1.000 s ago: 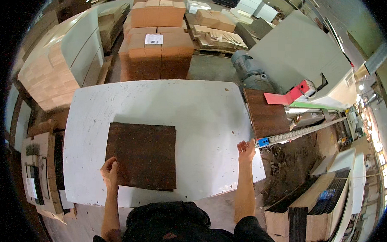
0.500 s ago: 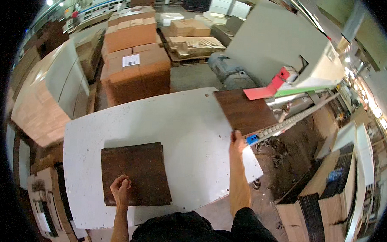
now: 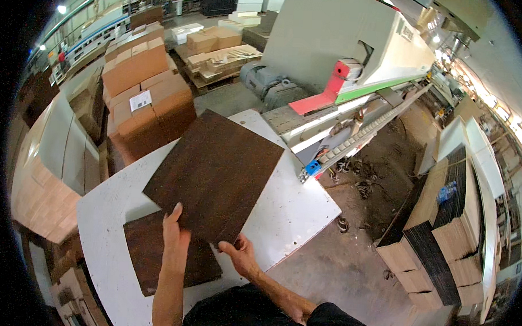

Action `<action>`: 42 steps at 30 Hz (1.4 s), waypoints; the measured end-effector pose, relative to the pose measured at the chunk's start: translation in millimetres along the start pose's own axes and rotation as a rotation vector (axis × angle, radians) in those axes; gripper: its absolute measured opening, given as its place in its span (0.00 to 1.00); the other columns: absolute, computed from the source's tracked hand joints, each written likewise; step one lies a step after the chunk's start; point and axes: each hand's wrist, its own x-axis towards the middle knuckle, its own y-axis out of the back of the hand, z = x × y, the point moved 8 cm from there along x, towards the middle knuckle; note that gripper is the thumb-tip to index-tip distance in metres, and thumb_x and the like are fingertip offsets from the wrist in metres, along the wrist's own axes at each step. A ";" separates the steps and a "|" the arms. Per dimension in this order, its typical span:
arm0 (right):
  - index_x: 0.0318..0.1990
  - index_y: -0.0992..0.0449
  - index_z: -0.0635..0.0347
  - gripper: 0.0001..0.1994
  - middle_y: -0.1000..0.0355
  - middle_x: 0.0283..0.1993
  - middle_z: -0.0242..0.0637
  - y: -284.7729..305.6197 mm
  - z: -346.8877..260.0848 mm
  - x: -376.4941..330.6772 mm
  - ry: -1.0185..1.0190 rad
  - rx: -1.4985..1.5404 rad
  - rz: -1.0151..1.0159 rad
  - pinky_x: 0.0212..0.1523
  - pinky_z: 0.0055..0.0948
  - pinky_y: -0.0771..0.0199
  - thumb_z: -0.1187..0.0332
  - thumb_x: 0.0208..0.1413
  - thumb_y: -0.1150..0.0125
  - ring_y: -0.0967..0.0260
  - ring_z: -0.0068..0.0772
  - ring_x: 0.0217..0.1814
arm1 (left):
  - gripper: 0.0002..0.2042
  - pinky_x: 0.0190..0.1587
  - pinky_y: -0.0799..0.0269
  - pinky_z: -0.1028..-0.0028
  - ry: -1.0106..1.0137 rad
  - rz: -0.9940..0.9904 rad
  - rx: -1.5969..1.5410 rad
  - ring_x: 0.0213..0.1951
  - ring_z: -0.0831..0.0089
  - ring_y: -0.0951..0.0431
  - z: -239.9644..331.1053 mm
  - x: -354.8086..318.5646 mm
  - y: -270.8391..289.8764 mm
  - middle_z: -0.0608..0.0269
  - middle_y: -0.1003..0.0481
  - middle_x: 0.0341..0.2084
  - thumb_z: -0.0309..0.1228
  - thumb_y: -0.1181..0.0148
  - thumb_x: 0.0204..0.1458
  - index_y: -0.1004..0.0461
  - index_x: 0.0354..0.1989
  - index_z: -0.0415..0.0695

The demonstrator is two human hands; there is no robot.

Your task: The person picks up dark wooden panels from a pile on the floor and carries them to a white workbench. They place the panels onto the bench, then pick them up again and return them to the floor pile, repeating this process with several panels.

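Both my hands grip a dark brown wood-grain panel (image 3: 217, 176), tilted above the white tabletop (image 3: 297, 207). My left hand (image 3: 175, 229) holds its lower left edge, the thumb showing along the panel and the other fingers partly hidden. At its bottom corner, my right hand (image 3: 241, 256) pinches the panel between thumb and fingers. Beneath lies a stack of matching dark brown panels (image 3: 148, 257), partly covered by the raised panel and my left forearm.
Beyond the table's right end stands a machine with a grey cover (image 3: 317, 38), a red guard (image 3: 326, 93) and a chain conveyor (image 3: 365, 132). Cardboard boxes (image 3: 151, 110) stand behind the table. Stacked boards (image 3: 442, 244) with a plastic bottle (image 3: 445, 192) are at right.
The panel has moved left from the machine's end to above the stack. My right hand came back with it, and my left hand has taken hold of it. The view has turned right.
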 end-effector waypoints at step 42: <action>0.72 0.46 0.51 0.32 0.34 0.62 0.43 27.4 -96.7 70.8 0.329 0.729 -0.150 0.65 0.54 0.38 0.45 0.67 0.52 0.37 0.44 0.65 | 0.11 0.68 0.41 0.56 -1.087 -0.378 1.129 0.66 0.54 0.34 133.2 -138.4 -12.7 0.49 0.24 0.55 0.26 0.42 0.58 0.18 0.47 0.42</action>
